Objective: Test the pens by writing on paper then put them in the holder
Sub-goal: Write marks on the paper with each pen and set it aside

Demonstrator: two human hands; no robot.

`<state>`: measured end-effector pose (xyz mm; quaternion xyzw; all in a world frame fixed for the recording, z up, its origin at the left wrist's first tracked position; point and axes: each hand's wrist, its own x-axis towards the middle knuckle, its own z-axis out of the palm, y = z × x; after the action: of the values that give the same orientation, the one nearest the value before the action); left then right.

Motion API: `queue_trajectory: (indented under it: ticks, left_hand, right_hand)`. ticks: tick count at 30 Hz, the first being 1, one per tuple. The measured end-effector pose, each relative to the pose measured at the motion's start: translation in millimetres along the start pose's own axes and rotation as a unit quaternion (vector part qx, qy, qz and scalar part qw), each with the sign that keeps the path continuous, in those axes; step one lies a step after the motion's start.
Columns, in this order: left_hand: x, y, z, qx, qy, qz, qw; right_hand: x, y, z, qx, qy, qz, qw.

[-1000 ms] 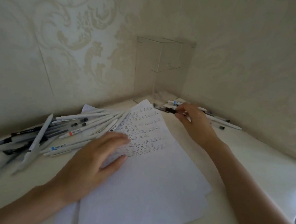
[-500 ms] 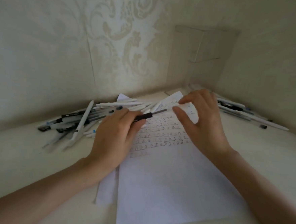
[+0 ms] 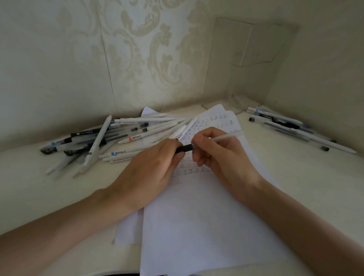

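Two grips on one pen (image 3: 226,137), middle of the frame just above the paper (image 3: 203,225): left grip (image 3: 150,174) pinches its black end, right grip (image 3: 222,162) curls round the pale barrel. Pen pile (image 3: 116,137) sits left of centre on the worktop (image 3: 22,191), clear holder (image 3: 228,44) upper right.

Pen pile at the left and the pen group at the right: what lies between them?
In the head view, written sheets of paper lie between them; above these the left hand and right hand hold one pen.

Pen (image 3: 226,137) middle hidden by right hand (image 3: 225,162); pile (image 3: 133,137) labels too small to read, lower-left pens blurred.
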<state>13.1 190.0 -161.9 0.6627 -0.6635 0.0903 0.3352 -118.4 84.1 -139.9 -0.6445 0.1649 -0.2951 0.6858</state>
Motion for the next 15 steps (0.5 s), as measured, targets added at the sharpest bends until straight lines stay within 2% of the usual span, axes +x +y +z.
queue_trajectory:
  ticks: [5, 9, 13, 15]
  left_hand:
    - [0.3, -0.2, -7.3, 0.015, -0.007, -0.003, 1.000]
    - [-1.1, -1.8, -9.5, 0.019, -0.019, -0.018, 0.999]
    - [-5.6, -14.1, -24.1, 0.000, -0.058, -0.084, 0.995]
    - [-14.2, -18.4, -24.9, 0.013, -0.093, -0.067, 0.993]
  right_hand:
    - [0.5, -2.8, -5.7, 0.034, -0.023, -0.011, 0.999]
    - [0.4, -2.8, -8.9, 0.026, -0.068, 0.033, 0.997]
    - [0.8, -10.9, -11.3, -0.003, 0.007, 0.026, 1.000]
    - [0.2, -11.9, -8.2, -0.099, 0.058, -0.002, 0.993]
